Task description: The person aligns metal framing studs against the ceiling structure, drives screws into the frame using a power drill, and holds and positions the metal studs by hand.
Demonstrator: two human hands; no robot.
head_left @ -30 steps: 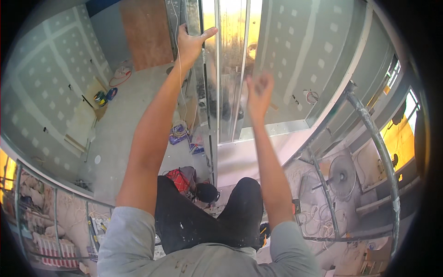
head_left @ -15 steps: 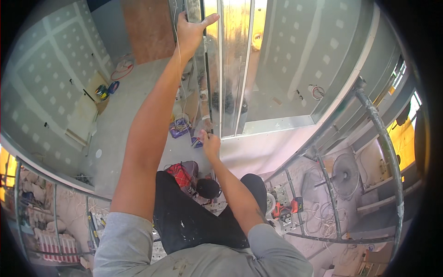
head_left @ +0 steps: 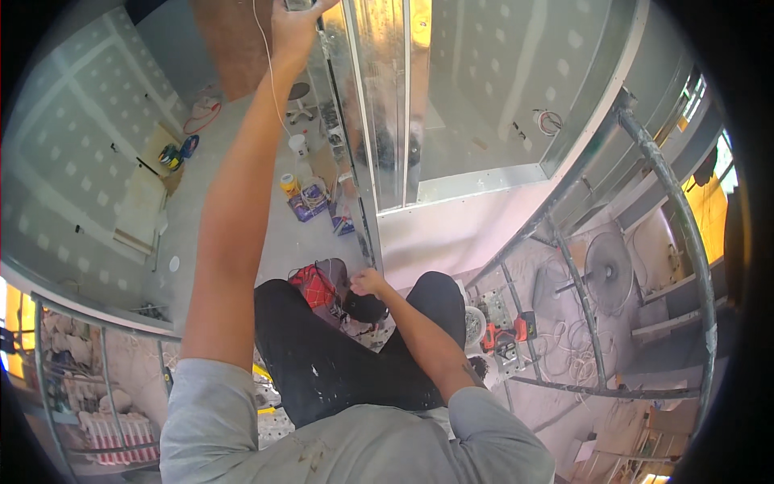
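Note:
My left arm reaches up to the top edge of the picture, where my left hand [head_left: 295, 34] grips a long narrow metal strip [head_left: 348, 133] with a dark edge. Its thumb points right and the other fingers are partly hidden. The strip runs down beside a framed wall end with shiny metal studs [head_left: 389, 105]. Close to the strip's lower end, above my knees, is my right hand [head_left: 368, 283] with curled fingers; what they hold, if anything, is hidden. Below it are a dark round object [head_left: 364, 308] and a red-and-grey bag [head_left: 316, 288].
Metal scaffold rails [head_left: 673, 202] curve around me. At right stand a fan [head_left: 606, 273], a red cordless power tool [head_left: 516, 327] and a bucket [head_left: 476, 325]. Beyond the strip, a yellow tub [head_left: 289, 184], purple packages [head_left: 308, 202] and a stool [head_left: 299, 93] stand on the floor.
My right hand has moved down, towards my knees. My view has shifted, so the strip and my left hand sit further left and higher, and the stool and yellow tub show now.

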